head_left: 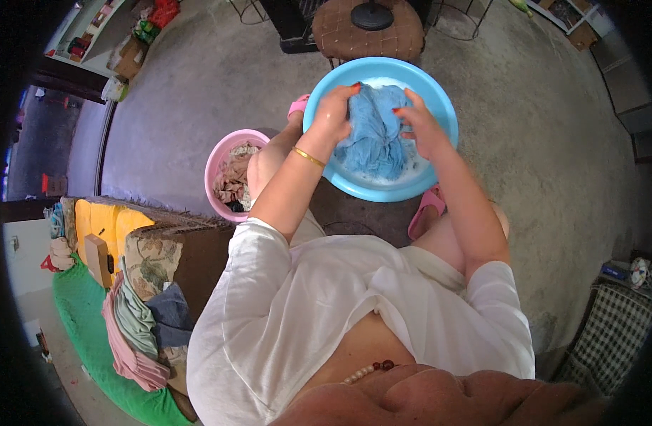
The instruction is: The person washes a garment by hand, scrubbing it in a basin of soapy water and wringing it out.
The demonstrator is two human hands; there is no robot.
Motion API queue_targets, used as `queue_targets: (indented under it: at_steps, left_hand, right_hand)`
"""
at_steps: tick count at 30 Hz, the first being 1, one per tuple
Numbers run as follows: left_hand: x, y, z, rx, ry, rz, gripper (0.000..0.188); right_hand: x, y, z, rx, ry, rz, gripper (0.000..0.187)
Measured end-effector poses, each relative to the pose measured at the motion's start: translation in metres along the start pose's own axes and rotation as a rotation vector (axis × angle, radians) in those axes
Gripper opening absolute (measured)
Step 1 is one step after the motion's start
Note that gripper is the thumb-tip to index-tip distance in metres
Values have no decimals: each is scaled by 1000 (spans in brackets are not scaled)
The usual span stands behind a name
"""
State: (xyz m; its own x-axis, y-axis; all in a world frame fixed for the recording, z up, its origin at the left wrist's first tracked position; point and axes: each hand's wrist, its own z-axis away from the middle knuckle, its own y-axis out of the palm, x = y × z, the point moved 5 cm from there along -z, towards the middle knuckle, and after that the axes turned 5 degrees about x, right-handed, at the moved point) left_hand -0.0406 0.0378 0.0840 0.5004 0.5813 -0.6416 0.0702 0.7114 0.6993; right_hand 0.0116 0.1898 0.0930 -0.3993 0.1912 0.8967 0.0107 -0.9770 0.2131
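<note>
A wet, bunched blue cloth (375, 135) rises out of white suds in a round light-blue basin (448, 113) between my knees. At the cloth's left edge, my left hand (333, 113) has its fingers curled onto the fabric. My right hand (422, 128) is at the cloth's right side, fingers apart and bent, the fingertips at or against its edge. What lies under the suds is hidden, and so is the underside of the cloth.
A pink basin (211, 174) of crumpled clothes stands by my left leg. Beyond the blue basin is a brown padded stool (333, 32) with a black round base on it. A couch (198, 259) with clothes is at left, a checked-cloth-covered piece (613, 326) at right.
</note>
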Motion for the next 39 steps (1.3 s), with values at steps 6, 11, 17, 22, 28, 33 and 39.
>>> queue_targets:
  at_steps: [6, 11, 17, 22, 28, 33, 39]
  left_hand:
    - [-15, 16, -2, 107, 63, -60, 20]
    - [-32, 16, 4, 33, 92, -713, 36]
    - [-5, 11, 16, 379, 299, -1271, 56]
    - [28, 29, 33, 146, 549, -1547, 63]
    - [2, 8, 13, -64, 563, -1082, 20]
    - [-31, 16, 12, -27, 458, -1078, 21]
    - [-58, 59, 19, 154, 375, -1097, 22]
  right_hand:
    - [2, 2, 1, 38, -87, 128, 39]
    - [18, -17, -12, 148, -147, -419, 29]
    - [23, -36, -24, 125, -205, -587, 18]
    - [25, -30, -18, 85, -189, -767, 15]
    - [39, -35, -7, 61, -239, -918, 17]
    - [42, -63, -11, -17, -257, -934, 21]
    - [53, -74, -10, 115, -303, -953, 28]
